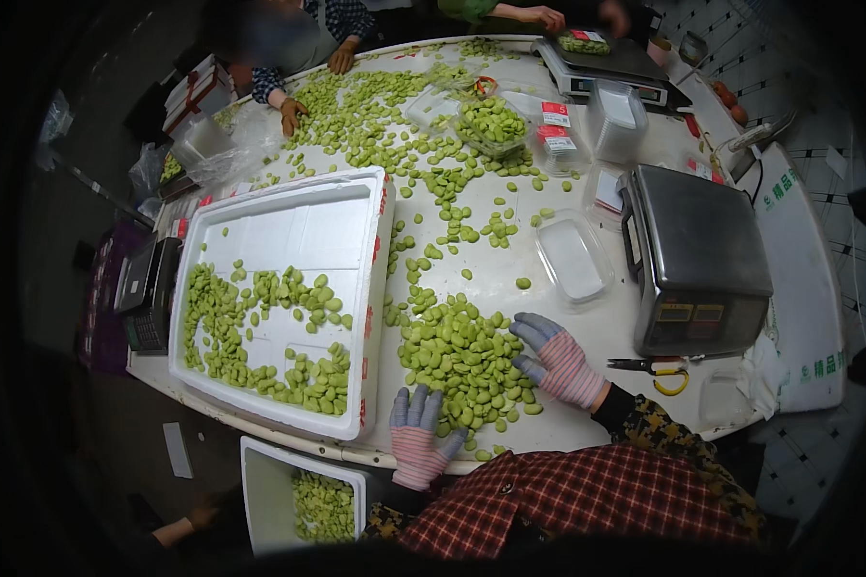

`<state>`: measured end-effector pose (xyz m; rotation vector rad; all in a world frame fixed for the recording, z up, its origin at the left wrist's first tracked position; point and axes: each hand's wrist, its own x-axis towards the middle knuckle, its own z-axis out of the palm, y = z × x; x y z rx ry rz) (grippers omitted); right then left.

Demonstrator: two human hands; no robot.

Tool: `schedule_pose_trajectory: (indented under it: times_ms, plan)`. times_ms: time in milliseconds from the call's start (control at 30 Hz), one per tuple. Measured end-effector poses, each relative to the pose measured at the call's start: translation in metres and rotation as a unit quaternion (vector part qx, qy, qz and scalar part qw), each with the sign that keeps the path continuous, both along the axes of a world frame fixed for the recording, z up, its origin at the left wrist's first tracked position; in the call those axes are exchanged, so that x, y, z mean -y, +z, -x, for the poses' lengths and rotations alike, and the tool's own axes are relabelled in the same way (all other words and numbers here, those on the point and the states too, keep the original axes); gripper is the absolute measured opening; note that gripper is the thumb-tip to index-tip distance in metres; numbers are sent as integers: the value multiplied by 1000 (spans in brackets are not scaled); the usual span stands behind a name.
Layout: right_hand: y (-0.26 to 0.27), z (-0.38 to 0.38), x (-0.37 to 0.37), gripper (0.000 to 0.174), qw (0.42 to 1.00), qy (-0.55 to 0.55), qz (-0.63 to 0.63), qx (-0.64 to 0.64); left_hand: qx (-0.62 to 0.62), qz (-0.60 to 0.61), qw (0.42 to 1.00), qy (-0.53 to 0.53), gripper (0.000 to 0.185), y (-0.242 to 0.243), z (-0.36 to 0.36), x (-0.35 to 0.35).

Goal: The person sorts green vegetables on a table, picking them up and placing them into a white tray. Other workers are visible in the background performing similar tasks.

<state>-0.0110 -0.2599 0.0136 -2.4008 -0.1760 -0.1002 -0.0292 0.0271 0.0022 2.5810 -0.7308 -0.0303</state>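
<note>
A heap of shelled green broad beans (462, 353) lies on the white table before me. At the heap's near left edge rests my left hand (420, 440), in a pink-striped glove with grey fingers. Its fingers point away from me, thumb spread, and it holds nothing. My right hand (563, 360), gloved alike, touches the heap's right side with its fingers apart. Left of the heap stands a white foam box (281, 216) with beans strewn over its near half. An open clear plastic tray (574, 256) sits beyond my right hand.
Right are a steel-topped scale (700, 231) and yellow-handled scissors (667, 379). Farther back stand a bean-filled tray (494, 122), stacked trays (617, 122) and another scale (599, 68). Two co-workers' hands are across the table. A second foam box (267, 498) with beans stands below the table edge.
</note>
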Motion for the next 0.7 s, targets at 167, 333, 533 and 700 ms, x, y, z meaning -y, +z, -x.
schedule_pose_trajectory:
  times_ms: [167, 333, 533, 700]
  plan:
    - [-51, -74, -21, 54, 972, -100, 204, 57, 19, 26, 995, 94, 78, -25, -62, 32]
    - [-32, -61, -44, 64, 981, 164, 91, -44, -64, 37, 997, -30, 82, -14, -66, 42]
    - [-14, 29, -2, 86, 954, 234, 187, 1, -36, -92, 985, -141, 99, 8, -19, 6]
    - [-19, 4, -32, 81, 962, 181, 206, -9, -11, -109, 985, -132, 105, -3, -43, 36]
